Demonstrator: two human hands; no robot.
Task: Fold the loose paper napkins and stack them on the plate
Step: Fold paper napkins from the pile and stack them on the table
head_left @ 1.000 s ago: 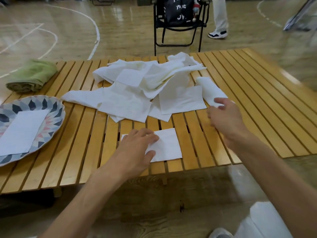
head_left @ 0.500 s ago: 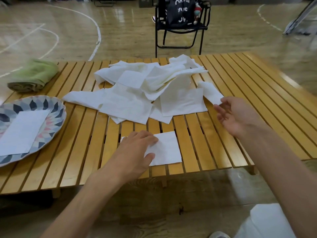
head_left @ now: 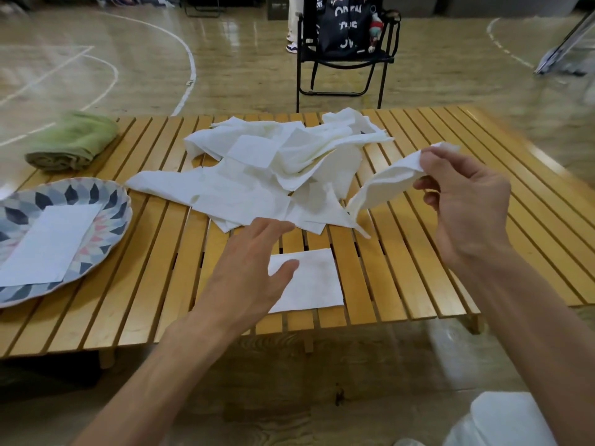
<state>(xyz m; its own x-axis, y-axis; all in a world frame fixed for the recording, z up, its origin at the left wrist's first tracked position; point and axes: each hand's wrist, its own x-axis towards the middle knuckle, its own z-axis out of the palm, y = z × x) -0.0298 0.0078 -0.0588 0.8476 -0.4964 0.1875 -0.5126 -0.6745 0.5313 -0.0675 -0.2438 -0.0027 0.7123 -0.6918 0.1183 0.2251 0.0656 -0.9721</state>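
A heap of loose white paper napkins (head_left: 270, 175) lies in the middle of the slatted wooden table (head_left: 450, 252). My right hand (head_left: 463, 201) pinches one loose napkin (head_left: 383, 185) by its upper corner and holds it above the table, its lower end hanging beside the heap. A folded napkin (head_left: 312, 281) lies flat near the front edge. My left hand (head_left: 254, 272) hovers with fingers spread over the folded napkin's left part. On the left, the patterned plate (head_left: 109, 201) carries one folded napkin (head_left: 51, 239).
A rolled green towel (head_left: 70, 143) lies at the table's far left corner. A black folding chair (head_left: 344, 49) with a bag stands on the gym floor behind the table. A person's legs show beyond the chair.
My right hand took hold of a loose napkin at the heap's right edge and lifted it off the table. My left hand rose from the folded napkin and spread its fingers.
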